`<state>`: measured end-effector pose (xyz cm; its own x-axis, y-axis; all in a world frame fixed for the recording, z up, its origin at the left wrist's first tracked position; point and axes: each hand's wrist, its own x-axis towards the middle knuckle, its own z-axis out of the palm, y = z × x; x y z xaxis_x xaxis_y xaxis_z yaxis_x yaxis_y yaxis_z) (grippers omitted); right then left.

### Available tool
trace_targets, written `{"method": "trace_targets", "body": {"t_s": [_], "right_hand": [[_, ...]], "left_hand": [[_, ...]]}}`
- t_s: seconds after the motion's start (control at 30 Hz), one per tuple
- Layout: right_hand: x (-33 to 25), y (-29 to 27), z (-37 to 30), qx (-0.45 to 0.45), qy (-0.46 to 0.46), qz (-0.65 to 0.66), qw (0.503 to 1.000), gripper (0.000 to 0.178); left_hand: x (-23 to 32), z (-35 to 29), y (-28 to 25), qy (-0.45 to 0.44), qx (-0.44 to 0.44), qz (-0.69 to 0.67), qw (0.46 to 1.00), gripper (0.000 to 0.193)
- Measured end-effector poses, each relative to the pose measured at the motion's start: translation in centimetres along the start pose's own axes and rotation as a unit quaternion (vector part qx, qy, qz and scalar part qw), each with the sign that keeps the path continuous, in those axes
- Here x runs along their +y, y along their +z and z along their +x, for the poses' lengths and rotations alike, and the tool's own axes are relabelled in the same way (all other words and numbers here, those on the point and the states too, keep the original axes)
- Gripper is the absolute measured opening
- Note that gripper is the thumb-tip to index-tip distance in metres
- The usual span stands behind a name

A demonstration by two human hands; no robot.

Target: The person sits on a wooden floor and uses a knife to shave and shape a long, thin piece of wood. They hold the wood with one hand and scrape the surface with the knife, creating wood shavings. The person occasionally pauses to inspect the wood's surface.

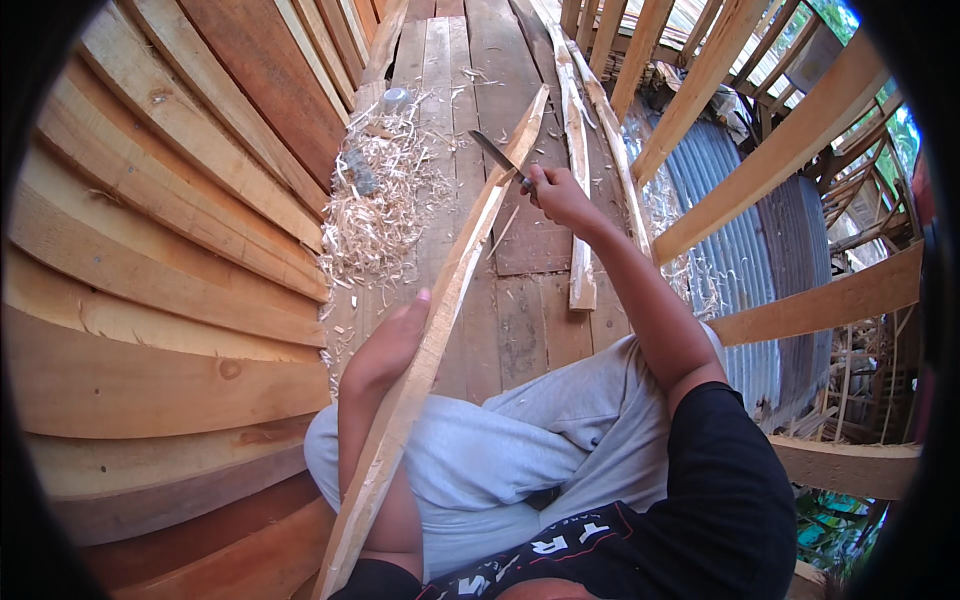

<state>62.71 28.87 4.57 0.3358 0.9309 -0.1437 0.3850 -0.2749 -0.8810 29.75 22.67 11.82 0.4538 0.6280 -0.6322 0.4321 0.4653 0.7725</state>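
Observation:
A long squared wooden pole [462,262] slants from beside my body up to a narrowed far tip, with pale freshly cut faces along it. My left hand [398,338] grips the pole from its left side, thumb up along the edge; the other fingers are hidden behind the wood. Farther along, my right hand [562,197] is closed round the handle of a knife [492,150]. Its dark blade lies across the pole near the far end, pointing up and left. Whether the edge bites into the wood I cannot tell.
Curled wood shavings [385,215] heap on the plank floor [505,330] at left, with a clear plastic bottle [397,99] among them. Another pole [578,200] lies right of my hand. A board wall [170,370] stands left; slatted railing posts [770,150] and corrugated metal sheeting [715,200] are right.

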Motion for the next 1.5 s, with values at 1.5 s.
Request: {"method": "trace_targets", "body": {"t_s": [1.5], "right_hand": [[-1.9, -1.2, -1.9, -0.114, -0.172, -0.101, 0.973, 0.037]], "left_hand": [[-0.4, 0.3, -0.3, 0.019, -0.017, 0.028, 0.999, 0.063]]}}
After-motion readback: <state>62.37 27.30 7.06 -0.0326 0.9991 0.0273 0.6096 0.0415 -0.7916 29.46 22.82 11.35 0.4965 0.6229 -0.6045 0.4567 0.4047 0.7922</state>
